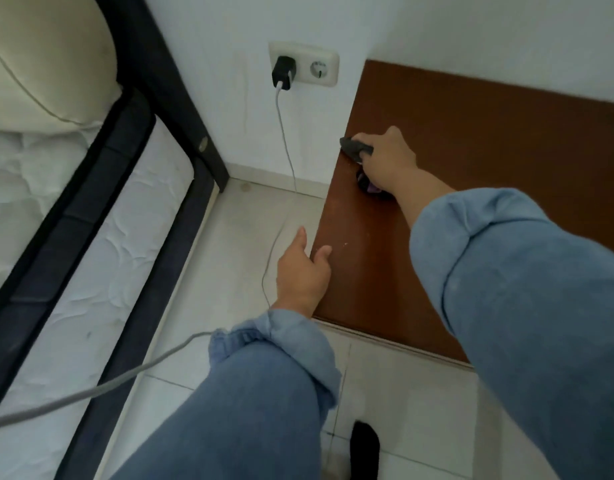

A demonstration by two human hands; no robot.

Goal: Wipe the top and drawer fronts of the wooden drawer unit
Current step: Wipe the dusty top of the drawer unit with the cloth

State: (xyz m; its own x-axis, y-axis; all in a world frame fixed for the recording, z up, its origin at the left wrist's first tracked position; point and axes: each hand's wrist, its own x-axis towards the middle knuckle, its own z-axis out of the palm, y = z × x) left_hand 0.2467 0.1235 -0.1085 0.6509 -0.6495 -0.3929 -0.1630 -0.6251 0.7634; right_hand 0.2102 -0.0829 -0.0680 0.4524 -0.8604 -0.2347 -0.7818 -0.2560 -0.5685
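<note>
The wooden drawer unit [489,140] shows only its reddish-brown top, seen from above at the right; the drawer fronts are hidden. My right hand [388,161] grips a dark cloth [355,148] with a purple patch and presses it on the top near the left edge. My left hand [302,275] rests at the top's front left edge, thumb on the wood and fingers over the side.
A wall socket [303,64] holds a black charger [283,72] whose grey cable [284,133] runs down the wall and across the tiled floor [236,237]. A bed with a dark frame [132,209] stands at the left. My dark-socked foot [364,452] is below.
</note>
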